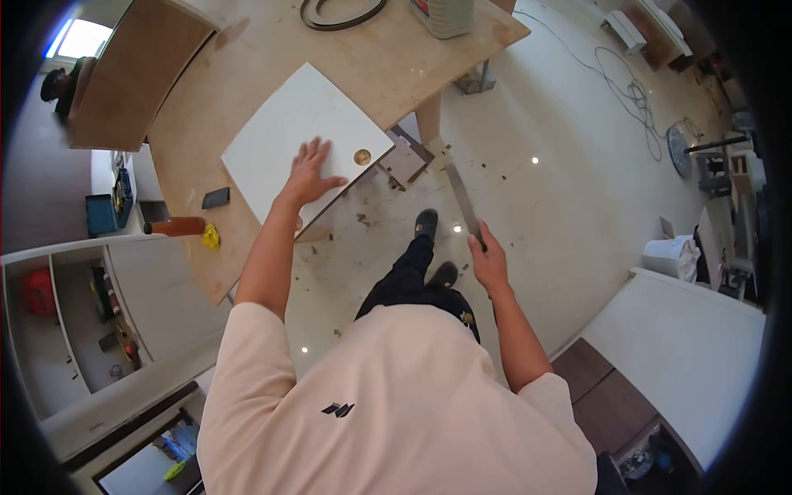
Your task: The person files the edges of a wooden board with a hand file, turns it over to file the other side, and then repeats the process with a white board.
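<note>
My left hand lies with spread fingers on a white cabinet door, close to its near edge. The door rests on a wooden table, its edge jutting slightly past the tabletop. A round hinge hole shows bare wood near the door's right corner, and part of a second hole appears beside my left forearm. Off to the right of the table, my right hand is closed around the end of a long, flat, grey metal file. The file points away from me over the floor, apart from the door.
On the table are an orange-brown bottle, a dark block, a yellow scrap, a coiled belt and a jug. A cable trails across the floor. A person is at far left.
</note>
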A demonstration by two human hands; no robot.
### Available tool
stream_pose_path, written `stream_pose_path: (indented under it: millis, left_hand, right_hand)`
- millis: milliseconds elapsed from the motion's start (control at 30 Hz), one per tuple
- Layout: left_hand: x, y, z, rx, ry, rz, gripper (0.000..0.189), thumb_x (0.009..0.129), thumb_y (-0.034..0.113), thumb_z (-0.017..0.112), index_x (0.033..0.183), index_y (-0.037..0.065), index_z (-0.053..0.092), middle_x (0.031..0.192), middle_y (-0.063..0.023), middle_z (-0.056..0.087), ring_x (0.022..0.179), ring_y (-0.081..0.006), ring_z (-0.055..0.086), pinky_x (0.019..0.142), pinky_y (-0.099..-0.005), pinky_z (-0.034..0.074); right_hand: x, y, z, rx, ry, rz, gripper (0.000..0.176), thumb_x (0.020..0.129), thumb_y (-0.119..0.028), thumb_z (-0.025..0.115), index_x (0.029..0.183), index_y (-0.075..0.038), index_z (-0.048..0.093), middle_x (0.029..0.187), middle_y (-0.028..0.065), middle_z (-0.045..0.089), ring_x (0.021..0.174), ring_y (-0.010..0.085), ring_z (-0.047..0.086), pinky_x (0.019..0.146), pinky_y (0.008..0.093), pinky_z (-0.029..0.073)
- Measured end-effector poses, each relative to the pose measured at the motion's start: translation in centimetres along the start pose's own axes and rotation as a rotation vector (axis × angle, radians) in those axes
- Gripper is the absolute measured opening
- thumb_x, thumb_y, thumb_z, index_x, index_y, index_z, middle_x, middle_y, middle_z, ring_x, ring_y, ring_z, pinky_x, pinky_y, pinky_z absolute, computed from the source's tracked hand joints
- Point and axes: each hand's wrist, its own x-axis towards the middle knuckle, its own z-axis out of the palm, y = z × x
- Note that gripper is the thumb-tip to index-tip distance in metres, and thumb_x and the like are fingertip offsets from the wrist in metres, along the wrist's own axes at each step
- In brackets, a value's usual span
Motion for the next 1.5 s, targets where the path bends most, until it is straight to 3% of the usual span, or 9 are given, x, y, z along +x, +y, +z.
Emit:
stream_pose_path:
  millis: [200, 333, 533, 733, 900, 1100, 1167, 1300, 1500]
  left_hand:
    - [-4.6, -2.9, -2.1, 0.164, -0.192, -0.131, 0.132, 0.057, 0.054, 0.091, 0.161, 0.016, 0.018, 0.166, -0.0218, 0.008, 0.152, -0.0472, 0.007, 0.118, -0.0641, 0.019]
    - [-3.9, -3.6, -2.3, 0.089, -0.236, -0.103, 0.135, 0.055, 0.05, 0.092, 0.161, 0.018, 0.015, 0.167, -0.0204, 0.004, 0.152, -0.0478, 0.004, 0.116, -0.0677, 0.019]
    - [-4.4, -3.4, -4.7, 0.265, -0.351, -0.097, 0.131, 0.055, 0.034, 0.094, 0.161, 0.03, 0.016, 0.169, -0.0102, 0.006, 0.153, -0.044, 0.005, 0.119, -0.0606, 0.023]
    - [-4.3, -5.9, -6.3, 0.219, -0.452, 0.056, 0.121, 0.061, 0.013, 0.089, 0.159, 0.034, 0.021, 0.168, -0.0033, 0.009, 0.153, -0.0404, 0.009, 0.121, -0.0483, 0.031]
    - [-4.3, -7.1, -6.5, 0.309, -0.438, 0.151, 0.12, 0.061, 0.008, 0.088, 0.158, 0.035, 0.024, 0.168, -0.0009, 0.011, 0.152, -0.0365, 0.016, 0.119, -0.0447, 0.035]
    - [-4.2, -10.0, -6.1, 0.223, -0.246, 0.107, 0.127, 0.052, 0.014, 0.093, 0.159, 0.021, 0.024, 0.167, -0.014, 0.011, 0.152, -0.0382, 0.016, 0.121, -0.0455, 0.031]
    - [-4.3, -9.4, -6.3, 0.303, -0.219, 0.023, 0.13, 0.049, 0.017, 0.094, 0.159, 0.018, 0.024, 0.166, -0.017, 0.012, 0.152, -0.04, 0.016, 0.122, -0.0469, 0.029]
    - [-4.1, -11.6, -5.7, 0.214, -0.23, 0.05, 0.129, 0.051, 0.017, 0.093, 0.159, 0.023, 0.023, 0.167, -0.0097, 0.012, 0.151, -0.0412, 0.016, 0.122, -0.049, 0.029]
    - [-2.7, -14.1, -7.8, 0.261, -0.38, 0.17, 0.122, 0.057, 0.005, 0.087, 0.159, 0.031, 0.025, 0.167, -0.002, 0.015, 0.151, -0.0399, 0.019, 0.121, -0.0478, 0.03]
  right_hand:
    - [0.9, -4.4, 8.5, 0.13, -0.017, -0.193, 0.049, 0.095, -0.019, 0.067, 0.142, -0.017, 0.055, 0.089, 0.01, 0.059, 0.082, 0.0267, 0.061, 0.077, 0.0344, 0.05]
    - [1.2, -4.8, 14.0, 0.162, 0.044, -0.227, 0.049, 0.094, -0.02, 0.069, 0.142, -0.021, 0.056, 0.09, 0.0073, 0.059, 0.079, 0.0256, 0.061, 0.073, 0.0334, 0.051]
    - [1.4, -4.1, 20.8, 0.247, 0.147, -0.26, 0.047, 0.095, -0.021, 0.069, 0.14, -0.022, 0.057, 0.089, 0.0073, 0.058, 0.074, 0.026, 0.06, 0.069, 0.0353, 0.051]
    - [3.7, -5.9, 24.6, 0.151, 0.275, -0.328, 0.046, 0.095, -0.016, 0.068, 0.139, -0.022, 0.059, 0.085, 0.0077, 0.056, 0.07, 0.0283, 0.059, 0.063, 0.0368, 0.05]
    - [7.2, -8.3, 24.7, 0.133, 0.417, -0.431, 0.048, 0.092, -0.015, 0.07, 0.138, -0.022, 0.06, 0.081, 0.0085, 0.054, 0.066, 0.0287, 0.058, 0.06, 0.0368, 0.05]
    - [-1.2, -5.9, 27.7, 0.07, 0.265, -0.427, 0.048, 0.09, -0.015, 0.071, 0.136, -0.024, 0.062, 0.081, 0.0091, 0.054, 0.066, 0.0292, 0.058, 0.059, 0.0374, 0.05]
    - [0.5, -8.8, 27.6, 0.021, 0.317, -0.442, 0.049, 0.09, -0.015, 0.072, 0.136, -0.024, 0.062, 0.08, 0.009, 0.054, 0.065, 0.0286, 0.058, 0.058, 0.0369, 0.05]
    - [1.7, -9.8, 27.8, 0.039, 0.362, -0.455, 0.049, 0.089, -0.015, 0.072, 0.136, -0.025, 0.062, 0.08, 0.0089, 0.053, 0.065, 0.0281, 0.058, 0.057, 0.0365, 0.049]
    - [-7.5, -8.8, 32.1, 0.044, 0.202, -0.465, 0.047, 0.089, -0.013, 0.072, 0.133, -0.024, 0.064, 0.079, 0.0087, 0.054, 0.063, 0.0288, 0.058, 0.056, 0.0367, 0.048]
